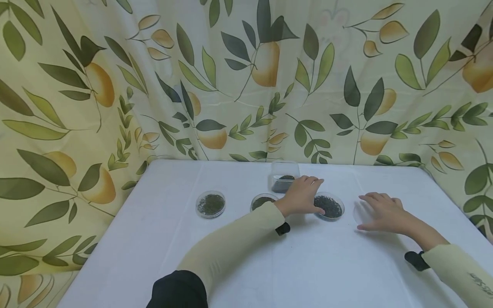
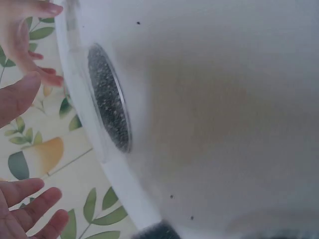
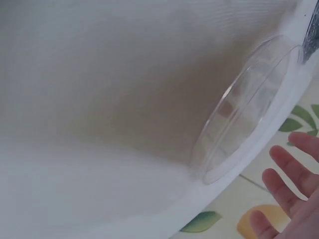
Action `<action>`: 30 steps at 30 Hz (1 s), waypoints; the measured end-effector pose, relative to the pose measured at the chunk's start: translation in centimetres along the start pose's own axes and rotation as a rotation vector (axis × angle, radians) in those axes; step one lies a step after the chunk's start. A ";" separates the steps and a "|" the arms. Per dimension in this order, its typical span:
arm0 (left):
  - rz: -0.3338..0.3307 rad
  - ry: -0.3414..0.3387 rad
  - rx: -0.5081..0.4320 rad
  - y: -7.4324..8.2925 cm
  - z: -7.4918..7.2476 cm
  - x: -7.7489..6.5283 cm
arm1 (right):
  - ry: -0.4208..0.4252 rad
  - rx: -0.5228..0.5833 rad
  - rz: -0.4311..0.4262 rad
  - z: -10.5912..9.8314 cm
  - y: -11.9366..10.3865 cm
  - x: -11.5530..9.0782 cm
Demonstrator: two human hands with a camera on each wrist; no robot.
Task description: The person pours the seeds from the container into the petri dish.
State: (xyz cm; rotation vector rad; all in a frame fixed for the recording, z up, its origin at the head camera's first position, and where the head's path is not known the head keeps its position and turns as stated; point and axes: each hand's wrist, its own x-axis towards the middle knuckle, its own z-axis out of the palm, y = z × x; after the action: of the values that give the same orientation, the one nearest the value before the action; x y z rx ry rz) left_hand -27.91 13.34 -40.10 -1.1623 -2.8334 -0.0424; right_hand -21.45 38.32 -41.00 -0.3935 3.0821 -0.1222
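Note:
My left hand [image 1: 302,196] hovers with spread fingers at the near-left side of a clear petri dish [image 1: 332,207] of dark granules. In the left wrist view that petri dish [image 2: 108,99] lies flat on the white tabletop, away from the left thumb [image 2: 19,97]. Farther right, the right hand [image 1: 385,214] hangs over a see-through round dish [image 1: 359,214], thumb and fingers apart. From the right wrist, this transparent dish [image 3: 227,117] shows its thin rim, with the extended fingers [image 3: 289,174] off to one side. Neither hand grips anything.
To the left stand another petri dish of dark green-brown material [image 1: 210,204] and a similar one [image 1: 262,200], partly covered by the left sleeve. Behind the left hand is a clear plastic box [image 1: 279,185] with dark contents. A leaf-and-fruit patterned curtain [image 1: 246,107] hangs beyond the white table [image 1: 231,256].

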 end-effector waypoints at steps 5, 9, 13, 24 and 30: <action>-0.011 -0.033 0.008 0.3 0.7 0.4 | -0.026 -0.005 0.036 0.1 1.1 -0.9; -0.024 -0.061 -0.005 0.4 1.1 0.5 | -0.037 -0.016 0.055 0.3 2.0 -1.4; -0.039 -0.097 -0.013 0.5 1.4 0.6 | -0.059 -0.030 0.072 0.5 2.7 -1.7; -0.034 -0.151 -0.025 0.0 2.4 0.8 | -0.026 -0.033 0.051 0.8 2.6 -1.5; -0.029 -0.151 -0.030 0.0 2.9 0.8 | -0.023 -0.016 0.039 0.3 1.9 -1.1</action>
State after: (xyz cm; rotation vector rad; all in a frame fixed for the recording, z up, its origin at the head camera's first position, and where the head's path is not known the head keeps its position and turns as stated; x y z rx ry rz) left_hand -28.68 14.03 -42.95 -1.1786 -2.9908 0.0009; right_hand -20.85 40.44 -41.46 -0.3331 3.0676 -0.0921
